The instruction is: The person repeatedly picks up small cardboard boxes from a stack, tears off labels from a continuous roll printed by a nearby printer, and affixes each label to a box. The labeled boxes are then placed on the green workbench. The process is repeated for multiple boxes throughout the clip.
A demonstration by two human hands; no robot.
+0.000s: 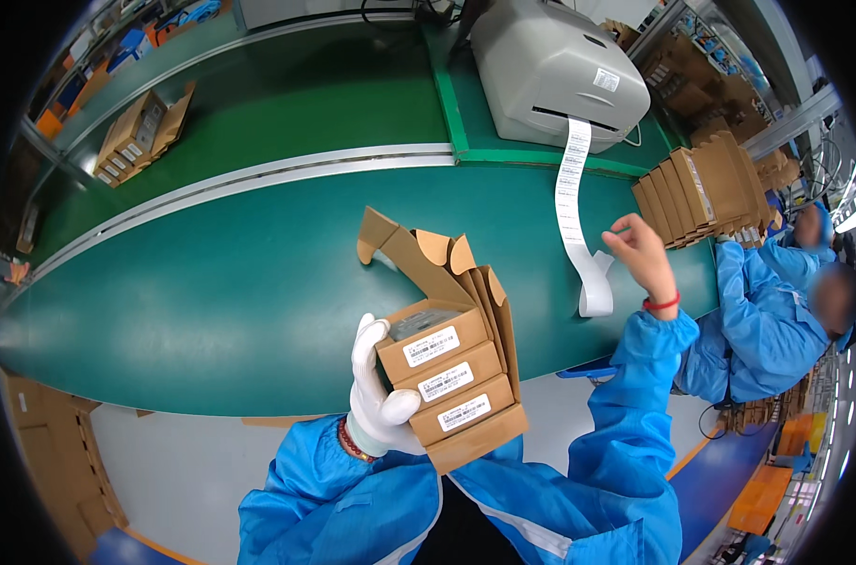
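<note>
My left hand (376, 391), in a white glove, grips a stack of small brown cardboard boxes (434, 348) from its left side, above the bench's near edge. White labels show on three box ends; the end nearest me shows none. The top box is open, its lid flaps raised, and something grey lies inside. My right hand (643, 256), bare with a red wrist cord, is raised just right of the white label strip (569, 193), apart from it. Its thumb and forefinger curl toward each other; whatever they may pinch is too small to make out.
A grey label printer (555, 80) at the back feeds out the strip, whose end curls on the green bench (211, 273). Stacked cardboard boxes (696, 188) stand at right, beside co-workers in blue (758, 320). Another carton (136, 137) lies at far left behind a metal rail (286, 179).
</note>
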